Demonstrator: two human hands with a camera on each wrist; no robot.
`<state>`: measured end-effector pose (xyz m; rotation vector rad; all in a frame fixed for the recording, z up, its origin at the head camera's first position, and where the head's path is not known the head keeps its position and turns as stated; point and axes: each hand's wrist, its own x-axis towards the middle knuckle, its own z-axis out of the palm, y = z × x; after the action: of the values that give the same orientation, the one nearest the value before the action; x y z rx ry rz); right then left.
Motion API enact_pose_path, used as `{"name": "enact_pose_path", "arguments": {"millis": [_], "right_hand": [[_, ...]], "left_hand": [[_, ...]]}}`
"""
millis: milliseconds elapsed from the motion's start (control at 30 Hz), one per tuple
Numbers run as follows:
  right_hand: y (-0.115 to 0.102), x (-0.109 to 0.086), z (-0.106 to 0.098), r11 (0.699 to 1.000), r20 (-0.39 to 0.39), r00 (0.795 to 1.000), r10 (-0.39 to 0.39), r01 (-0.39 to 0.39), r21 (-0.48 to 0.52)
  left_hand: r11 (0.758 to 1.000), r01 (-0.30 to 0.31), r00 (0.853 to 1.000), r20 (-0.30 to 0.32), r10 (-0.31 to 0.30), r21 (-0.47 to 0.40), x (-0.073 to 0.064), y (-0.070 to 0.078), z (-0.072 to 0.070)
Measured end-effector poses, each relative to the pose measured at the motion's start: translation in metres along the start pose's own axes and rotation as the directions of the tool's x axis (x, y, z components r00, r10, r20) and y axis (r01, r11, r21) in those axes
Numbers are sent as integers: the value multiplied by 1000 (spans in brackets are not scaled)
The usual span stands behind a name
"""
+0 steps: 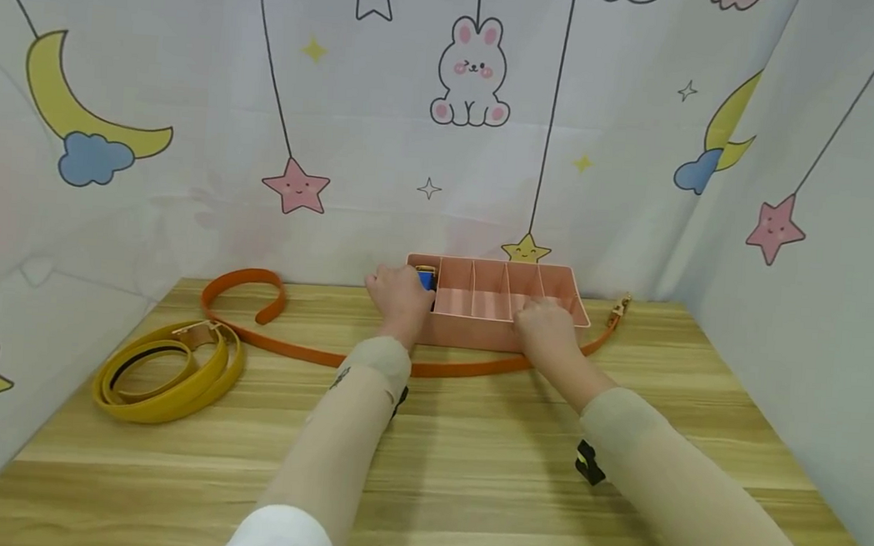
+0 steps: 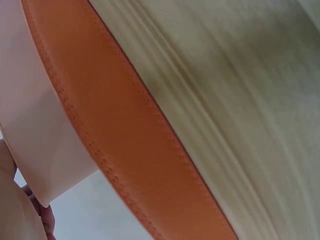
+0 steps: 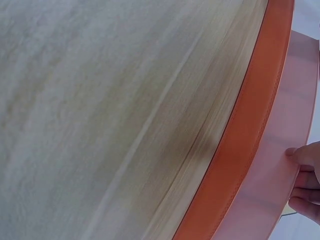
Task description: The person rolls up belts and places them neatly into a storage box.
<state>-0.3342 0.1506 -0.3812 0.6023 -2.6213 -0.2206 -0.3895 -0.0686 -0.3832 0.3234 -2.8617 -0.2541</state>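
A pink divided organizer box (image 1: pixel 471 333) stands at the back of the table, with a row of open compartments. My left hand (image 1: pixel 399 302) grips its left front corner; the left wrist view shows only part of that hand (image 2: pixel 22 212). With thumb outside the front wall and fingers over the rim, my right hand (image 1: pixel 548 334) pinches the box toward its right end. A rolled blue item (image 1: pixel 426 279) with a gold-coloured buckle sits in the leftmost compartment, partly hidden by my left hand. An orange belt (image 1: pixel 312 355) lies across the table in front of the box.
A coiled yellow belt (image 1: pixel 161 411) lies at the left of the wooden table (image 1: pixel 484 493). The orange belt's gold clasp (image 1: pixel 618 309) lies right of the box, its other end curled at the back left. A printed white curtain (image 1: pixel 385 136) hangs behind and along both sides.
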Motion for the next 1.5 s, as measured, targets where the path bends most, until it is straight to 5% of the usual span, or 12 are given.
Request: {"name": "enact_pose_path", "arguments": {"millis": [633, 1000, 1367, 1500], "right_hand": [[0, 2, 1, 1000, 33, 999, -4, 4, -23], [1, 0, 4, 999, 9, 1000, -4, 5, -36], [0, -13, 4, 999, 2, 1000, 15, -16, 36], [-10, -18, 1, 999, -84, 996, 9, -6, 39]], "left_hand": [[1000, -2, 999, 39, 3, -9, -5, -1, -2], [998, -56, 997, 41, 58, -40, -8, -9, -7], [977, -203, 977, 43, 207, -70, -34, -24, -35], [960, -270, 960, 49, 274, -71, -47, -32, -42]]}}
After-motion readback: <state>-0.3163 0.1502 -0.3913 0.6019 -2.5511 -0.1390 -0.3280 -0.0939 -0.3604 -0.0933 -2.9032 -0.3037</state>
